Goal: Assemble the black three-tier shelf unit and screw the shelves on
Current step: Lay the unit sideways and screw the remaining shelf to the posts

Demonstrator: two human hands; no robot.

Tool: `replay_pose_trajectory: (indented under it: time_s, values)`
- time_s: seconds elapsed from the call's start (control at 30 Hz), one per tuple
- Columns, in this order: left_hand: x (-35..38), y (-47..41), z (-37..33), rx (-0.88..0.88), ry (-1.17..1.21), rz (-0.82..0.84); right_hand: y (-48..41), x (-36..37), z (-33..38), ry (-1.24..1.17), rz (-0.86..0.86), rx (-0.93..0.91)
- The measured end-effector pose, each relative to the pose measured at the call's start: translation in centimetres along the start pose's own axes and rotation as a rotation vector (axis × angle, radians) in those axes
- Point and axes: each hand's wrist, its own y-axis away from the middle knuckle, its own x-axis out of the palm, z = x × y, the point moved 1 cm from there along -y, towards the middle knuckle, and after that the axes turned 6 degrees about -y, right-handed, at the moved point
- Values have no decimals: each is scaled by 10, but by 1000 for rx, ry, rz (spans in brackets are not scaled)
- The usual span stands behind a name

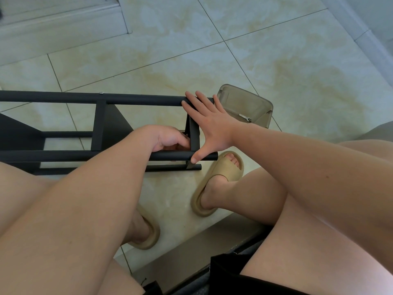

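The black shelf unit lies on its side on the tiled floor, its tubes running left to right. My right hand lies spread over its end shelf, fingertips on the far tube and thumb on the near tube. My left hand reaches inside the frame just left of that shelf, fingers curled around something small against the shelf's inner face; what it grips is hidden. A screw head shows on the far tube.
A tinted clear plastic container stands on the floor behind my right hand, with a small metal wrench inside. My feet in beige slippers rest close under the frame. A step edge lies at the top left.
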Motion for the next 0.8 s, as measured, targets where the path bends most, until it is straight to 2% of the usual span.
replay_pose_trajectory:
  time_s: [0.23,0.47,0.8]
  values:
    - [0,-1,2,26,107,13,0,0,0,4,-1,0]
    - [1,-1,-1,-15,-9,19,1,-1,1,3,0,1]
    - [-1,-3,2,46,97,45,1,0,0,5,-3,0]
